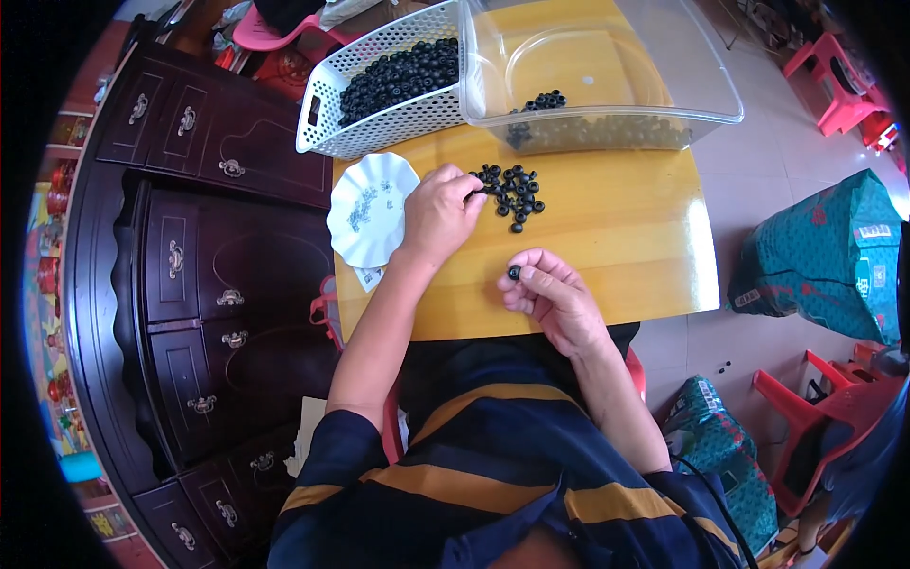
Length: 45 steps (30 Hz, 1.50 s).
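My right hand [555, 294] is above the near part of the table, pinching a small black round part [514, 272] with a hole in its middle between thumb and finger. My left hand [444, 211] reaches to the left edge of a loose pile of similar black round parts [517, 194]. Its thumb and fingertips are closed together, with a bit of black showing at the tips. Beside that hand lies a white scalloped plate [346, 242] holding many tiny greyish pieces, too small to name.
At the table's far side, a white perforated basket [379, 133] is heaped with black parts. Next to it, a clear plastic box [607, 137] holds more. Dark wooden cabinets [213, 171] stand left. Teal bags [820, 251] and red plastic stools [839, 90] are on the floor at right.
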Available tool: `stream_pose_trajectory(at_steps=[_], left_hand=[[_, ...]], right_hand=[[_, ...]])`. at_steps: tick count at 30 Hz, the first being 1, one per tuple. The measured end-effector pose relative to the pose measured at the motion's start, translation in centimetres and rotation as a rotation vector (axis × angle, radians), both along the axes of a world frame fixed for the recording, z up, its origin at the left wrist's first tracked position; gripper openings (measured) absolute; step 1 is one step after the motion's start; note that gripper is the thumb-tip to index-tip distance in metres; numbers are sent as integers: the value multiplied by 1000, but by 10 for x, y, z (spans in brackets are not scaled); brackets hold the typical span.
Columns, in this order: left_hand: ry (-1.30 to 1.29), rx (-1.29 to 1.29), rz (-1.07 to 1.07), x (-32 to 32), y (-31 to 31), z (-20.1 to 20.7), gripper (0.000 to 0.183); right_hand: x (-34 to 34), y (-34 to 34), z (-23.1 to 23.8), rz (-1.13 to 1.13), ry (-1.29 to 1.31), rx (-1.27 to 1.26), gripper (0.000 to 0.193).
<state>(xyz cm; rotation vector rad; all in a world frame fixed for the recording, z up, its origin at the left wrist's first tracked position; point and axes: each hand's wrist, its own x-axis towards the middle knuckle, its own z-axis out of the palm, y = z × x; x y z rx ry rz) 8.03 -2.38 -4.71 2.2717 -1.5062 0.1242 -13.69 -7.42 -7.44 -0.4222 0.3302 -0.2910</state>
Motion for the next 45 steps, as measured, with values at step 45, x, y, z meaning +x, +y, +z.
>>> stream_pose_trajectory(at_steps=[45], left_hand=[[31, -85, -28, -6, 1, -3, 10]], right_hand=[[3, 0, -3, 14, 36, -22, 15]])
